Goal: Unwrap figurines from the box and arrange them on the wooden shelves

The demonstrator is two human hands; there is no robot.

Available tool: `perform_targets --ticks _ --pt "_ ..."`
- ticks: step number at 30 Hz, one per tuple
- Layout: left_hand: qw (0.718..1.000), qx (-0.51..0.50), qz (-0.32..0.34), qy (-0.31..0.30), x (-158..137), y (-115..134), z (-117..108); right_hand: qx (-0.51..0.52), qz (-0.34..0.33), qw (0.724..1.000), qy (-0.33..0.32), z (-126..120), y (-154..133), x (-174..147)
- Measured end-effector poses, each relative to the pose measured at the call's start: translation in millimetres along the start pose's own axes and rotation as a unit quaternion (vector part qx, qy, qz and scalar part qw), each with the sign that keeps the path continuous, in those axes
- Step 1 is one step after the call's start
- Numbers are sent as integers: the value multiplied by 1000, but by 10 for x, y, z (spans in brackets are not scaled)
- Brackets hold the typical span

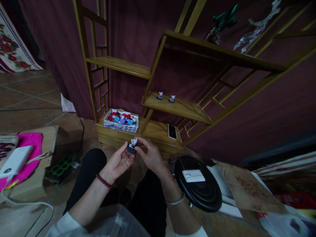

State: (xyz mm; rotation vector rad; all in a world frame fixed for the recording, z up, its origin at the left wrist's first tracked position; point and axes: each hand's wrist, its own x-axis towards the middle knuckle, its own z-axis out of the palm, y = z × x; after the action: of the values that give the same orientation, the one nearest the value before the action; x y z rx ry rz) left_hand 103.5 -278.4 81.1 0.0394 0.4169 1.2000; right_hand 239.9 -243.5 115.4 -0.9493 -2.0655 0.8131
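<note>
Between my two hands, above my knees, is a small figurine (133,143) with a pale head and a dark round base. My left hand (120,162) grips the base from the left, thumb at its edge. From the right, my right hand (149,154) pinches the same figurine with thumb and fingers. Two similar figurines, one on the left (160,95) and one on the right (172,98), stand upright on the middle shelf (182,110). Beyond my left hand, an open box (120,126) on the bottom shelf holds several small figures in red, blue and purple.
A phone (172,131) lies on the bottom shelf. Green and clear ornaments (223,23) stand on the upper shelf. At my right is a round black stool (197,187); at my left, a white power bank (16,160) with a cable rests on pink cloth.
</note>
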Motion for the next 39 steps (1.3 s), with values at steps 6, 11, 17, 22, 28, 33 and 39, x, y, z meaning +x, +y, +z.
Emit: perform_targets --ticks 6,11,17,22,28,33,39 --pt "1000 2 -7 -20 -33 11 28 -15 -4 999 33 10 2 7" --pt "1000 7 2 -14 -35 3 37 -25 -9 999 26 -3 -24 4" --pt "998 43 34 37 -61 -4 111 -22 -7 999 32 -16 -30 -15" --pt "996 62 47 38 -88 -4 133 -24 1 999 37 -14 -17 -14" --pt "992 97 71 33 -93 -22 97 -3 2 999 32 -25 -54 -26" --pt "988 133 75 17 -142 -32 134 3 -9 1000 24 -37 -132 -20" --pt "984 149 93 -13 -247 -14 207 33 -6 999 18 -40 -226 7"
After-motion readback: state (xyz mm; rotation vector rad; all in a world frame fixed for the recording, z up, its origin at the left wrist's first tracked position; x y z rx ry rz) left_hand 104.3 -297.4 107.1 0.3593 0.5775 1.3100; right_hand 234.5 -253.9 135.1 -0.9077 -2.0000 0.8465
